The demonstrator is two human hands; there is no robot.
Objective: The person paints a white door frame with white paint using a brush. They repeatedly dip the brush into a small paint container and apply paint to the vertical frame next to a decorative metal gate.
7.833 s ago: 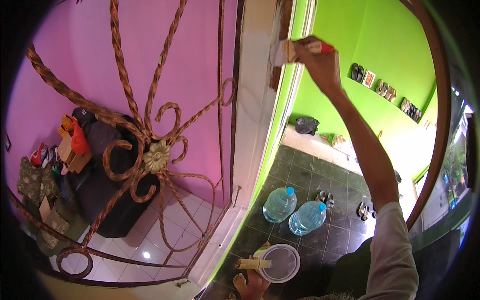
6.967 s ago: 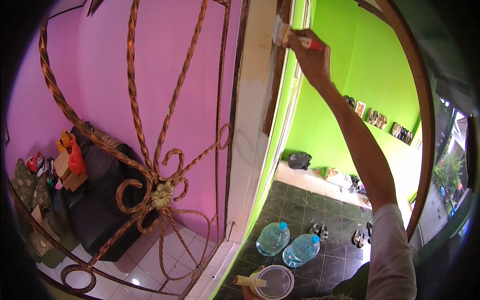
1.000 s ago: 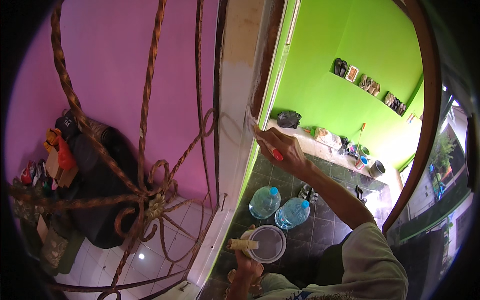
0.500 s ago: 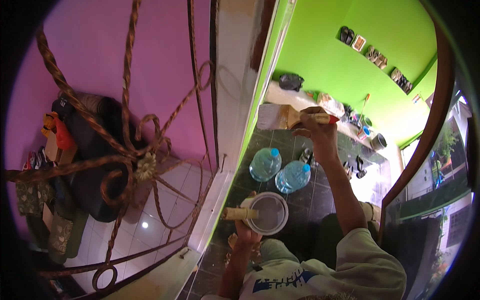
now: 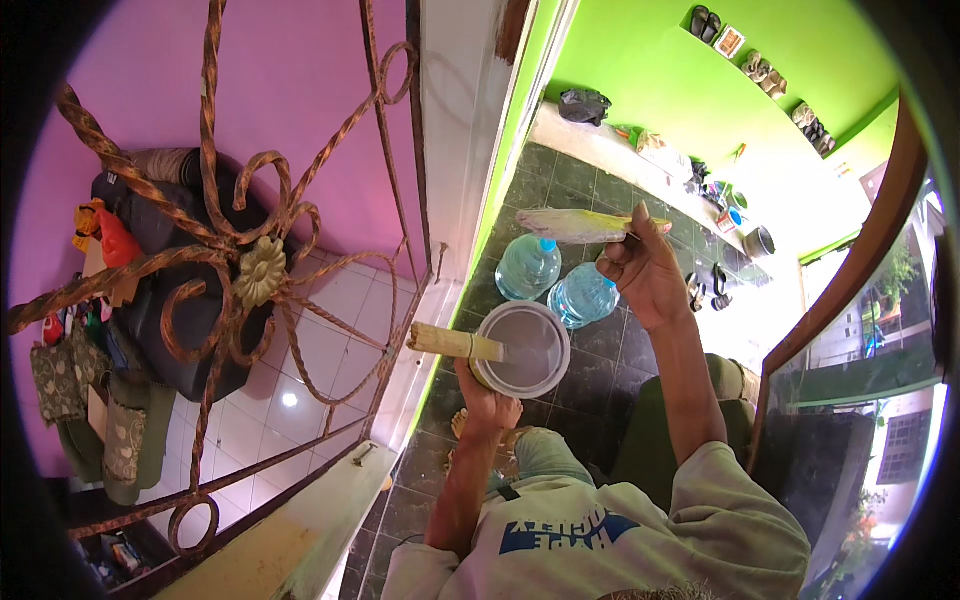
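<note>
In the centre of the frame, the right hand pinched a wide flat brush with pale bristles and a red-tipped handle, seen nearly edge-on. The pinch looked light, so a knock or a quick turn of the wrist could have twisted the brush loose or shaken drops off it.

Lower, just left of centre, the left hand gripped a round white plastic bucket of greyish liquid from below and the side; most of its fingers were hidden. A tilt of that wrist could have spilled the liquid. A pale flat wooden stick jutted over the bucket's left rim; whether anything secured it could not be told, and a bump might have tipped it out.

Beyond, 2 blue-capped clear water bottles stood on the dark tiled floor, where drips from the brush could have landed. Farther right, black sandals seemed less exposed.
</note>
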